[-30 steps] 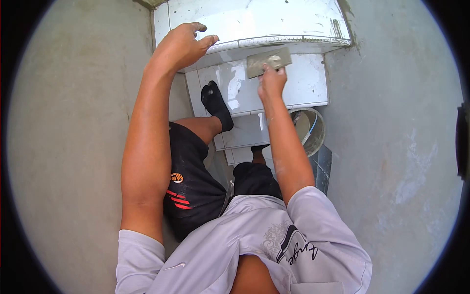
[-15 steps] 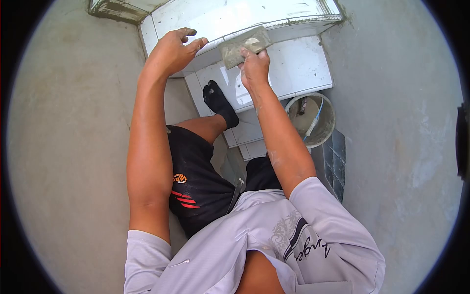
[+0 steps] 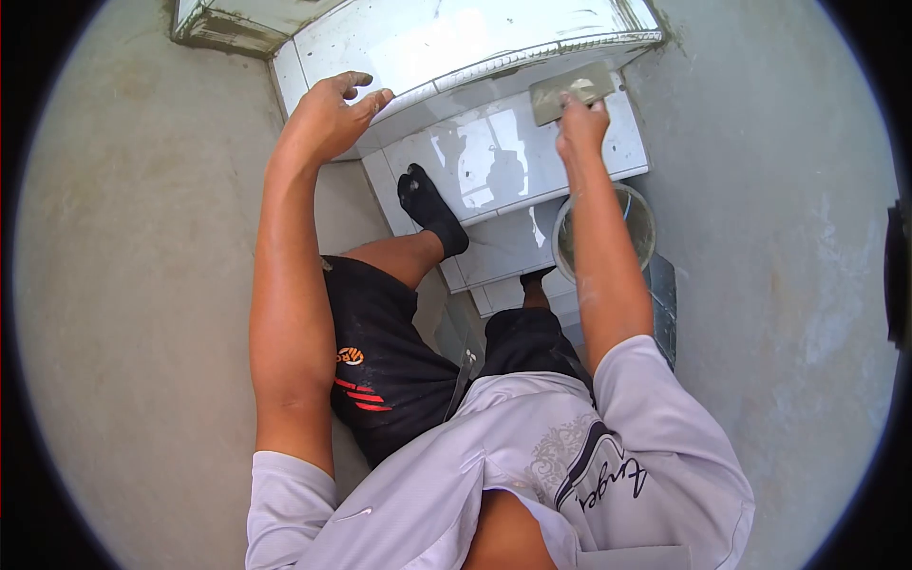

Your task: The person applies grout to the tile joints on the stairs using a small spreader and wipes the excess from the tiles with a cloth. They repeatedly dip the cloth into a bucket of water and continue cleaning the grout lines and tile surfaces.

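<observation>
My right hand (image 3: 581, 123) grips a flat rectangular trowel (image 3: 553, 102), smeared grey, with the thumb on its upper face. The trowel is near the right end of the white tiled step (image 3: 418, 149), close below the curved edge of the upper tiled step (image 3: 456, 33). My left hand (image 3: 328, 119) holds nothing. Its smudged fingers are apart, with the fingertips over the left part of the upper step's edge.
A bucket (image 3: 643, 228) stands at the right behind my forearm. My socked foot (image 3: 425, 199) rests on the tiled step. Grey walls (image 3: 142, 266) rise on both sides, and a dark grey container (image 3: 662, 294) stands below the bucket.
My right hand has moved to the right along the step with the trowel, and the forearm now covers part of the bucket. My left hand has shifted slightly left.
</observation>
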A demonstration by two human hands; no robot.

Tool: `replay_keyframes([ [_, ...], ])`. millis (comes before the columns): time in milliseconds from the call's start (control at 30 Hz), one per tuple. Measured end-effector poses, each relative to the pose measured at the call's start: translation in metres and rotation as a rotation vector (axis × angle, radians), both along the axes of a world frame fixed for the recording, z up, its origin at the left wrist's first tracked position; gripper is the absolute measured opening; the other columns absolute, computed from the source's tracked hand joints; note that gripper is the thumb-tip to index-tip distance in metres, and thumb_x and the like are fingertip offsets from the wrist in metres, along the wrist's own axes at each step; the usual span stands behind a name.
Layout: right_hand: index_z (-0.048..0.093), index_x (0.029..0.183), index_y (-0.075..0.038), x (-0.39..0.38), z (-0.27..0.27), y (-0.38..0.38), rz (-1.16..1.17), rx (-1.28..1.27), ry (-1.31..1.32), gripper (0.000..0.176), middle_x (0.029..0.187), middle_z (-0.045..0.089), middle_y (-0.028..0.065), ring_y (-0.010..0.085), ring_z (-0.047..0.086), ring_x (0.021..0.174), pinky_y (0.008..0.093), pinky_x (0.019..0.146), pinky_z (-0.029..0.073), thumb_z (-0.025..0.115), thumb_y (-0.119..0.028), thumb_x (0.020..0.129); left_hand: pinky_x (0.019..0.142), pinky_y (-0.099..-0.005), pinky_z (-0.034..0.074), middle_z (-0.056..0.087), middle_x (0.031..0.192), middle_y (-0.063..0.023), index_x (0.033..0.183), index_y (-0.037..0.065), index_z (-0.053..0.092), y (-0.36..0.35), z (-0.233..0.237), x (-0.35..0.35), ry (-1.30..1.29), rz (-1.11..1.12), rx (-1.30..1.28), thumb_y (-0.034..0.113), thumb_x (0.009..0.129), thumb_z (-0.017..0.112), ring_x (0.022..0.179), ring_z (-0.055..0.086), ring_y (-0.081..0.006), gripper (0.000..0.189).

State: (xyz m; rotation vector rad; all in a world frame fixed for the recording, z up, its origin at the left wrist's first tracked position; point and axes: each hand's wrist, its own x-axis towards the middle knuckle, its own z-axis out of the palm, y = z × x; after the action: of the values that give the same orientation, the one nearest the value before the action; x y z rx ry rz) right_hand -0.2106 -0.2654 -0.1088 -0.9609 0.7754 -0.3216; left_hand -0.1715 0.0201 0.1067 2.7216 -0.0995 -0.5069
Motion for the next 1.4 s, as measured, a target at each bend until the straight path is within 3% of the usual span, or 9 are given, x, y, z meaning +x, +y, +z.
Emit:
replay_keyframes([
  [133, 0.057, 0.121, -0.004, 0.040, -0.009, -0.046, -0.033, -0.067, -0.054, 0.037, 0.107, 0.066, 0.0099, 0.0224, 0.069, 0.091, 0.0346, 0.071, 0.056, 0.060, 0.012, 0.088, 0.101, -0.0419, 0.051, 0.065, 0.129, -0.0309, 0.136, -0.003, 0.062, -0.005, 0.010, -0.006, -0.013, 0.049, -0.008, 0.046, 0.093, 0.072, 0.119, 0.066, -0.0381, 0.066],
  [267, 0.062, 0.123, 0.001, 0.016, 0.005, 0.082, 0.021, -0.118, -0.007, 0.038, 0.111, 0.068, 0.0092, 0.0196, 0.064, 0.100, 0.0329, 0.089, 0.051, 0.065, 0.009, 0.085, 0.101, -0.0423, 0.051, 0.066, 0.128, -0.0301, 0.135, -0.002, 0.063, -0.004, 0.005, -0.001, -0.036, 0.018, -0.011, 0.046, 0.092, 0.072, 0.119, 0.066, -0.0390, 0.065],
  [400, 0.064, 0.123, 0.002, -0.020, 0.029, 0.189, 0.324, -0.106, -0.007, 0.041, 0.112, 0.069, 0.0128, 0.0226, 0.066, 0.104, 0.0359, 0.095, 0.050, 0.066, 0.000, 0.082, 0.101, -0.0432, 0.051, 0.066, 0.128, -0.0290, 0.134, -0.001, 0.064, -0.005, -0.004, 0.000, -0.025, -0.002, 0.009, 0.046, 0.091, 0.073, 0.118, 0.066, -0.0410, 0.064],
  [500, 0.063, 0.123, 0.003, -0.029, 0.028, 0.160, 0.281, -0.043, -0.057, 0.041, 0.113, 0.069, 0.0118, 0.0219, 0.065, 0.104, 0.0353, 0.095, 0.050, 0.067, 0.000, 0.083, 0.101, -0.0434, 0.051, 0.066, 0.128, -0.0294, 0.134, 0.000, 0.064, -0.004, -0.002, -0.001, 0.018, 0.019, 0.028, 0.046, 0.091, 0.072, 0.119, 0.066, -0.0409, 0.064],
  [700, 0.061, 0.122, 0.001, 0.022, 0.002, -0.024, -0.142, 0.041, -0.015, 0.038, 0.115, 0.067, 0.0136, 0.0236, 0.067, 0.097, 0.0352, 0.083, 0.055, 0.053, 0.011, 0.086, 0.101, -0.0433, 0.052, 0.066, 0.128, -0.0291, 0.134, 0.001, 0.065, -0.005, 0.004, -0.002, -0.014, 0.038, 0.015, 0.047, 0.091, 0.072, 0.119, 0.066, -0.0407, 0.063],
  [933, 0.061, 0.122, 0.004, -0.002, -0.001, 0.115, 0.160, -0.012, -0.021, 0.037, 0.108, 0.066, 0.0083, 0.0192, 0.063, 0.097, 0.0320, 0.088, 0.050, 0.063, 0.006, 0.084, 0.103, -0.0428, 0.050, 0.067, 0.127, -0.0294, 0.134, 0.000, 0.065, -0.014, 0.009, -0.003, -0.004, 0.009, -0.002, 0.047, 0.091, 0.071, 0.120, 0.065, -0.0407, 0.063],
  [1033, 0.061, 0.122, 0.004, 0.002, 0.000, 0.100, -0.055, 0.047, -0.036, 0.038, 0.110, 0.065, 0.0086, 0.0186, 0.063, 0.097, 0.0322, 0.087, 0.050, 0.060, 0.007, 0.085, 0.102, -0.0430, 0.050, 0.067, 0.127, -0.0293, 0.134, 0.000, 0.065, -0.013, 0.006, -0.005, 0.011, -0.007, 0.027, 0.047, 0.091, 0.071, 0.120, 0.065, -0.0408, 0.064],
  [1133, 0.057, 0.122, 0.001, 0.011, 0.003, 0.036, -0.154, 0.316, 0.016, 0.035, 0.112, 0.065, 0.0113, 0.0243, 0.065, 0.098, 0.0410, 0.086, 0.056, 0.058, 0.004, 0.087, 0.102, -0.0435, 0.050, 0.067, 0.127, -0.0296, 0.134, 0.000, 0.064, -0.015, 0.008, -0.006, 0.022, 0.003, 0.042, 0.047, 0.092, 0.071, 0.120, 0.065, -0.0410, 0.064],
  [1400, 0.056, 0.126, 0.001, 0.014, 0.025, 0.024, 0.167, 0.066, -0.036, 0.036, 0.114, 0.064, 0.0125, 0.0246, 0.067, 0.095, 0.0439, 0.079, 0.060, 0.060, 0.001, 0.091, 0.100, -0.0432, 0.051, 0.067, 0.124, -0.0307, 0.133, -0.001, 0.065, -0.026, 0.009, -0.001, 0.024, -0.022, -0.014, 0.045, 0.092, 0.072, 0.117, 0.067, -0.0408, 0.063],
])
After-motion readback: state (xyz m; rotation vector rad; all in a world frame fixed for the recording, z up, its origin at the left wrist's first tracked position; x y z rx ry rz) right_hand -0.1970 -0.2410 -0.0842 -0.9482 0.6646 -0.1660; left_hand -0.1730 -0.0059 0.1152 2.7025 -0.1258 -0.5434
